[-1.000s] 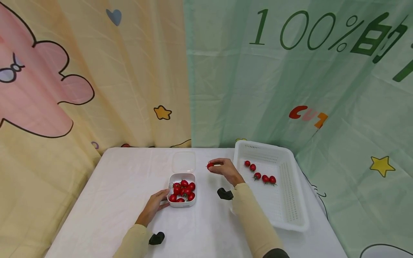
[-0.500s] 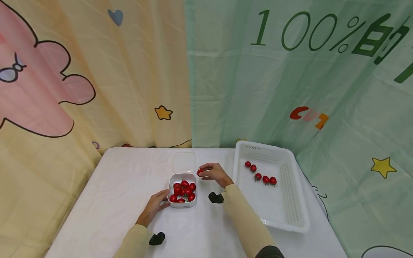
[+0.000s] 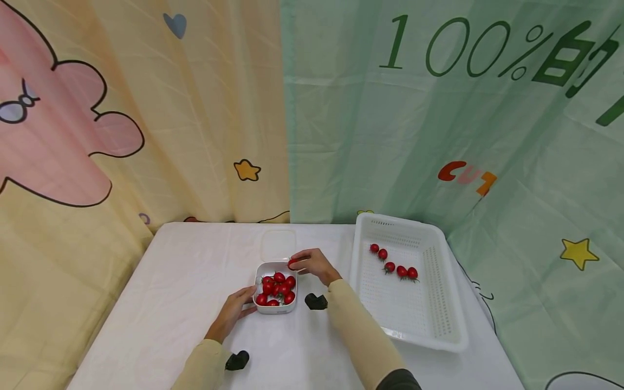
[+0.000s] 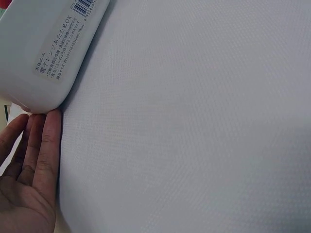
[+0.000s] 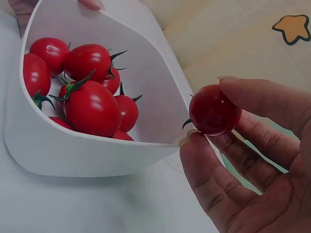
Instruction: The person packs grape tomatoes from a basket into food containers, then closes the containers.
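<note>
In the head view my left hand [image 3: 231,313] holds the left side of a white food container [image 3: 274,310]. One fingertip [image 5: 91,4] reaches over its rim in the right wrist view, while other fingers touch the outside near the base. Several cherry tomatoes [image 5: 93,109] with green stems lie inside the container. My right hand [image 3: 314,265] pinches one cherry tomato [image 5: 214,110] between thumb and fingertips. This tomato is at the container's back right corner, above rim height. Other fingers of the right hand extend loosely below it.
A large white perforated basket [image 3: 450,303] stands on the right, with several cherry tomatoes [image 3: 401,271] inside. Behind the container lies a translucent lid [image 3: 278,244]. White cloth covers the table [image 3: 161,287], and printed curtains [image 3: 331,124] hang close behind it.
My right hand has moved left with the cherry tomato, from beside the basket to the container's back right corner. My left hand stays at the container.
</note>
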Available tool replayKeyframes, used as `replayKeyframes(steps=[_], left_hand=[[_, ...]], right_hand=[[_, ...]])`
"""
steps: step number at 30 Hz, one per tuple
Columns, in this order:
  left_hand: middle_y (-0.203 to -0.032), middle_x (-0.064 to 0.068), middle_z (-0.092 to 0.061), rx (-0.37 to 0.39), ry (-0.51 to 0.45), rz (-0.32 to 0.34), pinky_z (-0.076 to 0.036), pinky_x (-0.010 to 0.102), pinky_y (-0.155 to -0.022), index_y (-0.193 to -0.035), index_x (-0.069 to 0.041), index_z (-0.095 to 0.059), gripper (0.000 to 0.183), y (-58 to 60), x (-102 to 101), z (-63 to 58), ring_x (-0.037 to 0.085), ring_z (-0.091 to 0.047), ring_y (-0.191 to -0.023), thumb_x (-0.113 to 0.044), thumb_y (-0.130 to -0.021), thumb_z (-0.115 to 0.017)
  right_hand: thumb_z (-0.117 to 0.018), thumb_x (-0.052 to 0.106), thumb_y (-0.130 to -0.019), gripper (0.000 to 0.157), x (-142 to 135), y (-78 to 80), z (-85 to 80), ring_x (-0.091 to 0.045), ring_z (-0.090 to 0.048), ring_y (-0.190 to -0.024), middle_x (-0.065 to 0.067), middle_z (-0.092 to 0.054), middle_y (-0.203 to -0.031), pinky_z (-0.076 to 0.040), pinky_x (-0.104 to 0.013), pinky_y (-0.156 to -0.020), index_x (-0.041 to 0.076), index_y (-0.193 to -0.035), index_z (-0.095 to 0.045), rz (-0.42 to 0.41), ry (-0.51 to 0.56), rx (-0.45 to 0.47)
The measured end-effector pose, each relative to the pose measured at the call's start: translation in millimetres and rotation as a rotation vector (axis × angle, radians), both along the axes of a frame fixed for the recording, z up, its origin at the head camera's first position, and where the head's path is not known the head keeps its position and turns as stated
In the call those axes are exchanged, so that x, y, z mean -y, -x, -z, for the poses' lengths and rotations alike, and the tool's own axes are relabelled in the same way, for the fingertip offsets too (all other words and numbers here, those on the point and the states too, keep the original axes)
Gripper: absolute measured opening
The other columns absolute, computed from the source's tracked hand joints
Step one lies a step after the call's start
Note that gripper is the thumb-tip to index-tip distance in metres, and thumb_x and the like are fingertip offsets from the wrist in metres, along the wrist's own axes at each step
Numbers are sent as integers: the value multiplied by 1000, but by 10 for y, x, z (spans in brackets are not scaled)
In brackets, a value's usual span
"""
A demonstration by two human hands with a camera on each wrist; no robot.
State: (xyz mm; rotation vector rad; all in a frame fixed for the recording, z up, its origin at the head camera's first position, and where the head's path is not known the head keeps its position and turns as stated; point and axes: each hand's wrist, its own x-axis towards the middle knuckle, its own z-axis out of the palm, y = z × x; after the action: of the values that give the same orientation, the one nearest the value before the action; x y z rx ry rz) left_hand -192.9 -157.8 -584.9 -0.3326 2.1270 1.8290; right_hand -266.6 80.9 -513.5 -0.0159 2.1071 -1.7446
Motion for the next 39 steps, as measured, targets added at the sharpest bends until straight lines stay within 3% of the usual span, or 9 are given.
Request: replayKeyframes(steps=[8, 19, 25, 30, 33, 37, 39], left_hand=[[-135, 27, -47, 1, -10, 8, -51, 42, -95, -138, 7, -44, 66, 8, -10, -3, 38, -49, -119, -44, -97, -53], [-135, 27, -47, -2, -4, 17, -50, 42, -96, -139, 7, -43, 69, 15, -3, 0, 38, -48, -121, -46, -96, -53], [-135, 26, -47, -1, -6, 17, -51, 42, -95, -139, 6, -43, 65, 8, -1, 0, 37, -49, -120, -43, -98, -51], [-132, 26, -49, -13, -16, 2, -52, 42, -94, -136, 8, -45, 60, 18, 5, 15, 35, -50, -117, -39, -99, -51], [-130, 26, -50, -19, -22, -4, -52, 42, -93, -135, 9, -46, 61, 24, 15, 33, 34, -52, -115, -40, -98, -52], [-131, 26, -50, -17, -22, 0, -53, 42, -92, -135, 9, -46, 64, 31, 21, 48, 34, -52, -114, -42, -97, -54], [-131, 26, -50, -14, -19, 4, -52, 41, -93, -136, 8, -45, 64, 28, 23, 44, 34, -51, -115, -42, -97, -53]], right_hand=[[-73, 8, -85, 25, 28, -7, -13, -18, -66, -88, -9, -69, -101, -56, -38, -86, 0, -108, -69, 23, -45, -6], [-68, 6, -88, 36, -45, 7, -17, -18, -64, -92, -15, -66, -113, -57, -36, -84, -6, -121, -61, 24, -19, -20], [-66, 9, -90, 36, -236, 6, -89, -20, -64, -95, -12, -66, -110, -56, -35, -86, -5, -123, -59, 45, -14, -42], [-65, 7, -91, 33, -446, 6, -172, -34, -62, -106, -22, -63, -118, -56, -38, -87, -5, -121, -60, 68, 43, -67], [-65, 9, -91, 32, -576, -2, -209, -31, -63, -104, -24, -60, -123, -54, -40, -90, -2, -121, -61, 83, 72, -62], [-65, 9, -92, 35, -751, -51, -291, -17, -64, -96, -22, -61, -122, -52, -43, -94, -4, -124, -58, 100, 111, -70], [-64, 8, -92, 36, -836, -61, -311, -24, -63, -102, -22, -61, -122, -52, -43, -94, -6, -125, -57, 115, 136, -71]])
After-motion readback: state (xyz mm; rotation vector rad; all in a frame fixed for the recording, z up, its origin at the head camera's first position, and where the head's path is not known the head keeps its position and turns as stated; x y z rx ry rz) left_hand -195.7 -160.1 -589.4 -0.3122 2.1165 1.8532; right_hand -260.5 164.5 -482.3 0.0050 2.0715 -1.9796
